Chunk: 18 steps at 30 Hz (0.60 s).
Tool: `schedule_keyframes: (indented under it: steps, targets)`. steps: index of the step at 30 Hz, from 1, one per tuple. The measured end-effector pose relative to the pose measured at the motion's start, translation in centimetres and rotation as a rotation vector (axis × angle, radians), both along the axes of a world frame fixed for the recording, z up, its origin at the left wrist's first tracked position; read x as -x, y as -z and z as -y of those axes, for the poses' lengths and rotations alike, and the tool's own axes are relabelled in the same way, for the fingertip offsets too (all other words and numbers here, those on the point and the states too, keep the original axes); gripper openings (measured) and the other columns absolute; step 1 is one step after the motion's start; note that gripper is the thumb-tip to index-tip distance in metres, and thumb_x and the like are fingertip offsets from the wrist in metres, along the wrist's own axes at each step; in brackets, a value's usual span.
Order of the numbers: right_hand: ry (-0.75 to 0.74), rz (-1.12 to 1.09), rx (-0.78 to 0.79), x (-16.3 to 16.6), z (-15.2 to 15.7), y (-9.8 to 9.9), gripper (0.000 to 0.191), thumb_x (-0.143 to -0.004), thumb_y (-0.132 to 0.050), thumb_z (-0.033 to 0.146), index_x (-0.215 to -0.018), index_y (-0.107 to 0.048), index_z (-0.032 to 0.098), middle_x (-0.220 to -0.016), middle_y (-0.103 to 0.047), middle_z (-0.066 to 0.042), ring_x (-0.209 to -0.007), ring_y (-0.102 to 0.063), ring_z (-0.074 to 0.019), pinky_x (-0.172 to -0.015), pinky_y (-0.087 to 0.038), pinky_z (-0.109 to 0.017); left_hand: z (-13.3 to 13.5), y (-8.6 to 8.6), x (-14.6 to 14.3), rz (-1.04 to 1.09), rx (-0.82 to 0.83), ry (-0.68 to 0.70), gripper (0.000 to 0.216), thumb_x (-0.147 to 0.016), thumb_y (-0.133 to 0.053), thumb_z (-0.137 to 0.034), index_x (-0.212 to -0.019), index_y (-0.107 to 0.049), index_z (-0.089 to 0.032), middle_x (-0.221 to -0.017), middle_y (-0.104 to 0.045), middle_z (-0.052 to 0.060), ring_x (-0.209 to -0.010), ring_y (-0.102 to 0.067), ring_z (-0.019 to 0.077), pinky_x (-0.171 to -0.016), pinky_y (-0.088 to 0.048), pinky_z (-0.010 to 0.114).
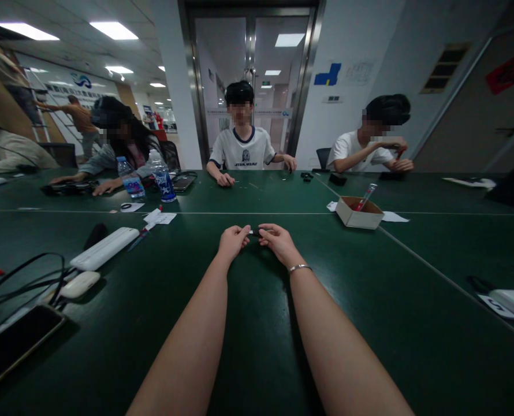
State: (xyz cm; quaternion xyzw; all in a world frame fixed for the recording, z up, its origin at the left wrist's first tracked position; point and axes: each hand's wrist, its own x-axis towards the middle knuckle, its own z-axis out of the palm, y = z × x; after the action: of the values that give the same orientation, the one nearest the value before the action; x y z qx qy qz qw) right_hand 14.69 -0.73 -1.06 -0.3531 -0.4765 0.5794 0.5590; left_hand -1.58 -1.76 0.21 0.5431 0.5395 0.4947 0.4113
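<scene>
Over the green table, my left hand (234, 242) and my right hand (279, 242) meet fingertip to fingertip. Between them is a small black stick with a pale, metal-looking end (254, 232), much like a USB stick. My left thumb and fingers pinch its pale end. The dark body is gripped by my right thumb and forefinger, which cover part of it. Whether it is one piece or two joined pieces, I cannot tell. A metal bracelet (300, 267) circles my right wrist.
Ahead to the right stands a small open box (359, 215) holding a red-and-clear tube. Left lie a white power bank (105, 248), cables and a phone (18, 341). Two water bottles (162, 176) stand farther back. Several people sit opposite, one person (242, 147) directly ahead.
</scene>
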Motion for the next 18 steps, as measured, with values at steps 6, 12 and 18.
schedule_keyframes:
  steps: [6,12,18]
  targets:
    - [-0.009,-0.005,-0.006,0.01,-0.13,0.05,0.039,-0.059,-0.089,0.03,-0.089,-0.069,0.015,-0.067,-0.065,-0.002,-0.059,-0.063,-0.013,-0.055,-0.054,-0.022,-0.43,0.81,0.26,-0.086,-0.016,-0.001,0.044,-0.081,-0.056,-0.058,-0.067,-0.059,-0.016,-0.058,-0.06,0.003,-0.05,-0.052,0.0118,-0.048,-0.038,0.023]
    - [-0.05,-0.03,0.002,-0.05,-0.04,-0.19,0.038,-0.058,-0.089,0.027,-0.089,-0.07,0.015,-0.069,-0.065,-0.003,-0.062,-0.064,-0.0134,-0.058,-0.056,-0.022,-0.68,1.05,0.33,-0.142,-0.037,-0.017,0.047,-0.082,-0.051,-0.06,-0.066,-0.059,-0.017,-0.056,-0.058,0.001,-0.048,-0.05,0.0122,-0.049,-0.036,0.024]
    - [-0.086,-0.046,0.006,-0.07,0.04,-0.38,0.034,-0.059,-0.088,0.023,-0.089,-0.071,0.017,-0.072,-0.065,-0.002,-0.065,-0.064,-0.0141,-0.061,-0.057,-0.024,-0.6,0.81,0.17,-0.199,-0.044,-0.086,0.052,-0.083,-0.047,-0.063,-0.058,-0.057,-0.018,-0.047,-0.053,0.0,-0.045,-0.048,0.0132,-0.051,-0.033,0.025]
